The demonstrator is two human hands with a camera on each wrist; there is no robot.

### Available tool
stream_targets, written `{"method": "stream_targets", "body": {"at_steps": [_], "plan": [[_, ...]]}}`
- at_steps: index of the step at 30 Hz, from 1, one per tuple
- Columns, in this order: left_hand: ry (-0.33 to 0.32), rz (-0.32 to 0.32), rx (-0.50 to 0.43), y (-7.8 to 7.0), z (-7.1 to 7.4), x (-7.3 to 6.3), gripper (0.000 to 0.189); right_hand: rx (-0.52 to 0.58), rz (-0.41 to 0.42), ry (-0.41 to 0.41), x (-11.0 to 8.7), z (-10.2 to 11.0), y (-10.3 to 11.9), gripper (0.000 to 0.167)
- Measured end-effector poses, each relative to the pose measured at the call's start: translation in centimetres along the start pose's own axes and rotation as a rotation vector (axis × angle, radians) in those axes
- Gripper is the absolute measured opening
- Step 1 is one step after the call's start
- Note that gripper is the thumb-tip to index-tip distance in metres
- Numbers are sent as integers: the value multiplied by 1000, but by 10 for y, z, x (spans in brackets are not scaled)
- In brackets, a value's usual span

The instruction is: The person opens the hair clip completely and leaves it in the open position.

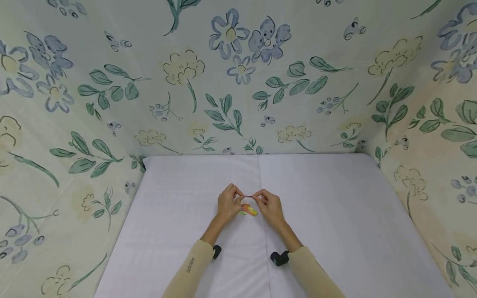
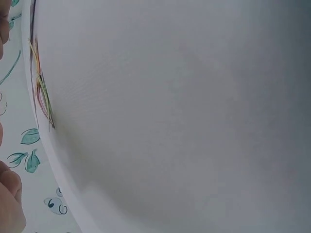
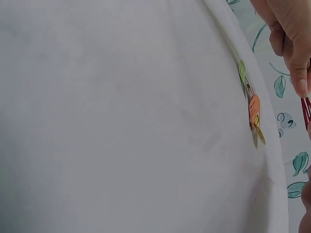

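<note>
My left hand (image 1: 228, 205) and right hand (image 1: 271, 209) face each other above the middle of the table, thumb and fingertips pinching opposite ends of a thin red strand piece (image 1: 248, 196). Close up in the right wrist view, this red piece (image 3: 305, 109) shows several slim strands side by side, held taut under the thumb. Just below the hands lies a small pile of flat, narrow coloured pieces (image 1: 249, 210) in orange, yellow and green. From the side, the pile (image 2: 41, 87) looks like thin, slightly bowed strips. Their exact kind cannot be told.
A white cloth (image 1: 328, 215) covers the table, with a crease running front to back near its middle. Floral curtains (image 1: 238, 103) hang behind and at both sides. Black wrist cameras (image 1: 279, 258) sit at the cuffs of beige sleeves (image 1: 190, 265).
</note>
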State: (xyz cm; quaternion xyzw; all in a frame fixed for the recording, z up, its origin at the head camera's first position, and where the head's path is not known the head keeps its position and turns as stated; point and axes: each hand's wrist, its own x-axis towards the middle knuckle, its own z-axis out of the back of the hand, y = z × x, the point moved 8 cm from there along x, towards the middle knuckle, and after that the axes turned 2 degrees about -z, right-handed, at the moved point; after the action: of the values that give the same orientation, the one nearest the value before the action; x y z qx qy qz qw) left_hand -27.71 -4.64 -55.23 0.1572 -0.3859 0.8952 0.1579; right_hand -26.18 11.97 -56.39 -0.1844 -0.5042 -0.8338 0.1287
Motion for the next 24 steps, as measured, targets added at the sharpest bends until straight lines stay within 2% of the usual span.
{"method": "stream_targets", "body": {"at_steps": [9,16,24], "plan": [[-28,-26,28,2,0,-1,19,22,-24,13,1,-4,-1,6],[-54,-18,33,3,1,0,18,23,-47,11,4,-7,-3,5],[-66,-38,-1,4,5,4,16,43,-1,-11,8,-6,-1,3]]}}
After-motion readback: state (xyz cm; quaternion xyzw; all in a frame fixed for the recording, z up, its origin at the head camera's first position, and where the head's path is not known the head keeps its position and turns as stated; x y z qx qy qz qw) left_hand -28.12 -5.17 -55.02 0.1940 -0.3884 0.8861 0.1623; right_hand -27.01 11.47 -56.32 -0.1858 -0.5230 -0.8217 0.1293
